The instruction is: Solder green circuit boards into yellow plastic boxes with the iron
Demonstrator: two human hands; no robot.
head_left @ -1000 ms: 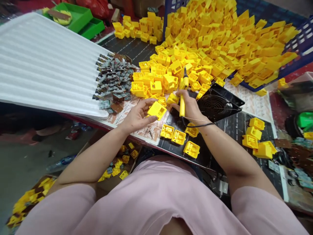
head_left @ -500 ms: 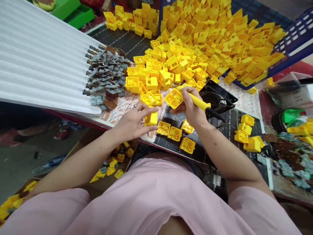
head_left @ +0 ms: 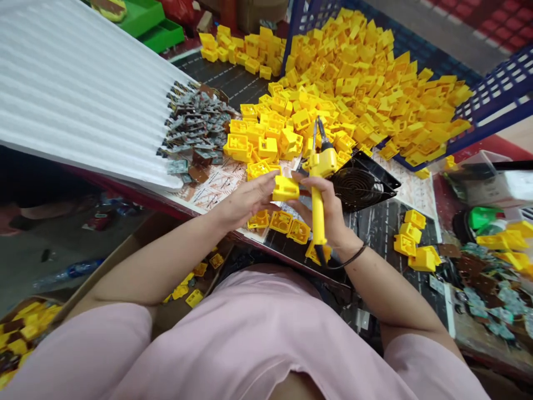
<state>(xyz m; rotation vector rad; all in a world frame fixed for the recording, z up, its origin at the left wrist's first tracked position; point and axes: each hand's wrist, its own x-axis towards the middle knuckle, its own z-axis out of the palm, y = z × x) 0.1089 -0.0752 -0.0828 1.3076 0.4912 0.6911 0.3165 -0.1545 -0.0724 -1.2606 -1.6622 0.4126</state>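
My left hand [head_left: 256,194] pinches one side of a small yellow plastic housing [head_left: 285,189], held just above the table. The fingers of my right hand [head_left: 322,205] reach the other side of the housing; whether they press on it I cannot tell. A yellow-handled soldering iron [head_left: 318,214] is gripped in my right hand, its metal tip upward and its black cord looping down by the wrist. Below my hands lie several open yellow housings, among them one at the left end [head_left: 258,219] and one in the middle [head_left: 281,222].
A large heap of yellow housings [head_left: 341,89] spills from a blue plastic basket [head_left: 485,119]. A black fan [head_left: 360,183] stands right of my hand. Wired circuit boards [head_left: 195,125] lie on a white ribbed sheet [head_left: 95,83]. More housings [head_left: 412,233] sit at right.
My hands have come together around one housing. Another housing now lies at the left end of the row. The soldering iron has swung from slanting to nearly upright, and the view has shifted slightly.
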